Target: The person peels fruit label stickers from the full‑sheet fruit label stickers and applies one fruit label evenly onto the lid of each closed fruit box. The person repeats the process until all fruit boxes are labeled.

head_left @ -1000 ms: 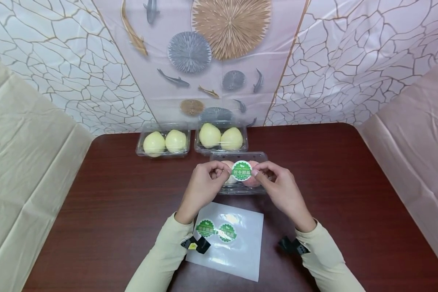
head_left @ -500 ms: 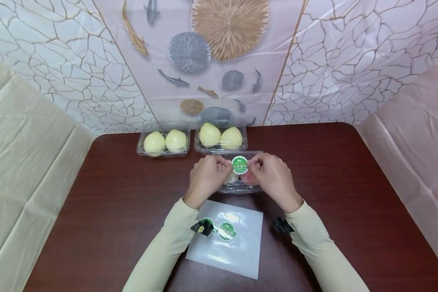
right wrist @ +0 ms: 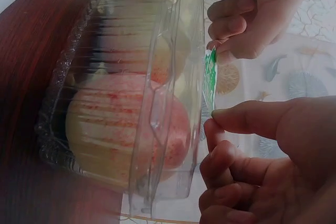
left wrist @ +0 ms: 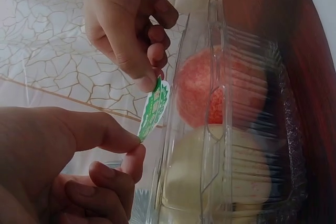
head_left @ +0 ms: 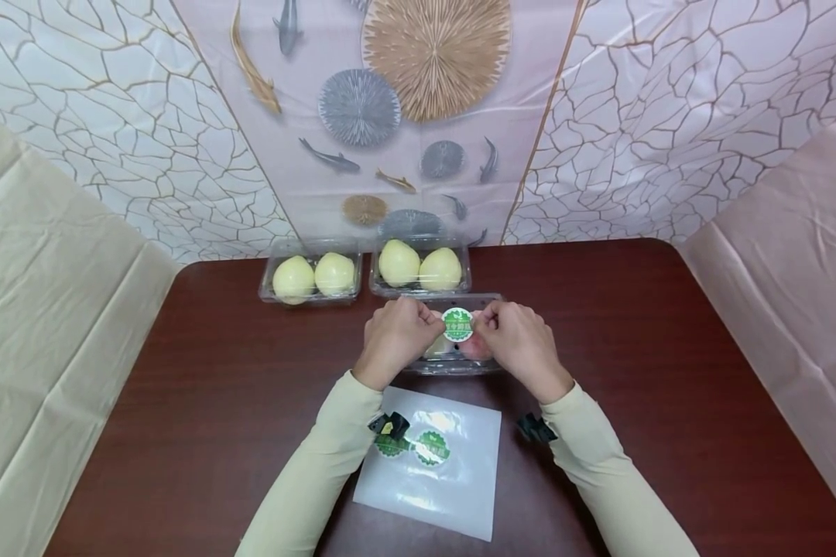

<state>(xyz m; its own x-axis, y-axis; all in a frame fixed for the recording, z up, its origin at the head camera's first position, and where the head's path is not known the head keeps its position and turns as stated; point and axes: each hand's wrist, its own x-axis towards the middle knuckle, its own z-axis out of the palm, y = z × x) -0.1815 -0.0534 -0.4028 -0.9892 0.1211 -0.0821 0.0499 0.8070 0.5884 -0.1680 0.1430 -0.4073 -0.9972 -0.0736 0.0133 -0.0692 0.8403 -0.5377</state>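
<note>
A round green-and-white sticker (head_left: 457, 325) is stretched between both hands, close over the lid of a clear plastic fruit box (head_left: 453, 368). My left hand (head_left: 399, 340) pinches its left edge between thumb and forefinger. The opposite edge is pinched by my right hand (head_left: 521, 344). Inside the box lie two peaches, a redder peach (left wrist: 220, 90) and a paler peach (left wrist: 215, 166). In the right wrist view the sticker (right wrist: 210, 80) appears edge-on, right at the lid's top face.
Behind stand two more clear boxes, a left box (head_left: 268, 295) and a right box (head_left: 376, 286), each with two pale yellow fruits. A glossy white backing sheet (head_left: 453, 495) bearing two green stickers (head_left: 432, 448) lies in front on the dark red table (head_left: 216, 418).
Both hands have drawn closer together and brought the sticker nearer the box lid. The box has shifted slightly left. The wrists have turned so the backs of the hands face up more.
</note>
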